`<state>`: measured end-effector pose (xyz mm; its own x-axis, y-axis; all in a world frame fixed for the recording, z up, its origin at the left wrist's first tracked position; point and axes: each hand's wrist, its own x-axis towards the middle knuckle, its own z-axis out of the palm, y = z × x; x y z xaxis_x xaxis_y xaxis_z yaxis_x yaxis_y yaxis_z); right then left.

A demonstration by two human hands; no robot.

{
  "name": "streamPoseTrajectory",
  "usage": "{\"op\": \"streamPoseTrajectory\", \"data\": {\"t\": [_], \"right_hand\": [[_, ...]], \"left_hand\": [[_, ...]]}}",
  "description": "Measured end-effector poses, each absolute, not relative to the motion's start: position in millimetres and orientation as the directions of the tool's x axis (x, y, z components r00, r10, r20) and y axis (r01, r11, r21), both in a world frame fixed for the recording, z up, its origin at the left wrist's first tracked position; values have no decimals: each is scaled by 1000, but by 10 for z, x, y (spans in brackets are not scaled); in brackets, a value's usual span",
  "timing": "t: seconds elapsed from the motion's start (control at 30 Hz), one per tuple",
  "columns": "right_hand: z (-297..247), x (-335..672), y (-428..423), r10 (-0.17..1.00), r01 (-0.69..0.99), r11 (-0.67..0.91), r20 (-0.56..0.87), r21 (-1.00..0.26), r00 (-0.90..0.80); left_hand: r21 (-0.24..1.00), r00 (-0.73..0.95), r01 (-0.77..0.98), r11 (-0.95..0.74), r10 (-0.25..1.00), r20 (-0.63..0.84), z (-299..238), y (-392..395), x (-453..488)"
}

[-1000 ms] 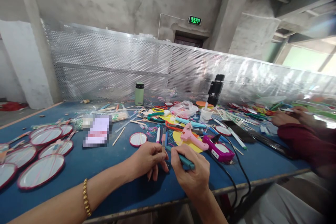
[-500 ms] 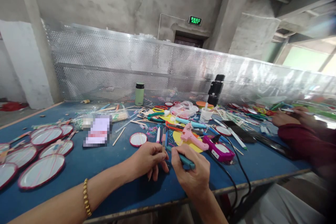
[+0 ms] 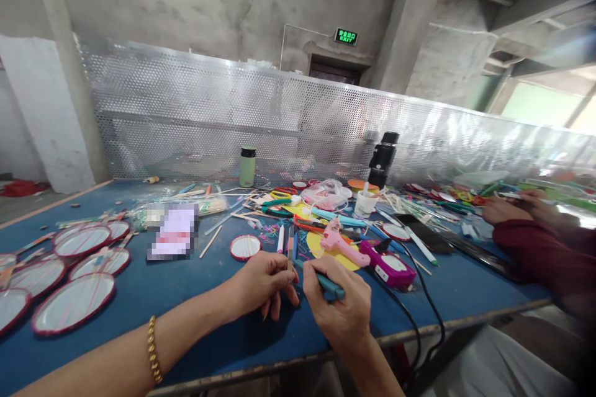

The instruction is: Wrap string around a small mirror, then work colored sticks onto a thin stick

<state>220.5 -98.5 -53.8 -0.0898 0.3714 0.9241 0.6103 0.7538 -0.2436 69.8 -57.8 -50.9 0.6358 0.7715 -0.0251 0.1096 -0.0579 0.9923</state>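
Observation:
My left hand [image 3: 261, 283] rests on the blue table [image 3: 195, 298], its fingers pinched round a thin stick [image 3: 289, 254] that points away from me. My right hand [image 3: 338, 310] is closed round a teal-handled tool [image 3: 326, 283] whose tip meets the stick near my left fingertips. A gold bracelet [image 3: 153, 350] sits on my left wrist. Just beyond my hands lie a pink glue gun [image 3: 338, 242], a yellow disc [image 3: 321, 247] and a magenta box [image 3: 391, 263].
Several red-rimmed round mirrors [image 3: 74, 301] lie at the left. Pens, scissors [image 3: 274, 206] and sticks litter the middle. A green bottle [image 3: 246, 167] and a black device [image 3: 382, 158] stand by the perforated metal screen. Another person's hand and dark red sleeve [image 3: 535, 248] are at the right. Black cables hang over the front edge.

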Motion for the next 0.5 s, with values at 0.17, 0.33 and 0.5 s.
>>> {"op": "streamPoseTrajectory", "data": {"t": [0.17,0.33,0.5], "right_hand": [[-527,2199,-983,376,615,750,922,-244,-93],[-538,2203,-980,368,615,751,925,-240,-88],[-543,2215,-984,371,624,745,924,-238,-91]], "left_hand": [[992,637,112,-59,770,-27,-506,-573,692],[992,637,111,-58,770,-26,-520,-566,698],[993,641,101,-60,767,-18,-544,-555,697]]}}
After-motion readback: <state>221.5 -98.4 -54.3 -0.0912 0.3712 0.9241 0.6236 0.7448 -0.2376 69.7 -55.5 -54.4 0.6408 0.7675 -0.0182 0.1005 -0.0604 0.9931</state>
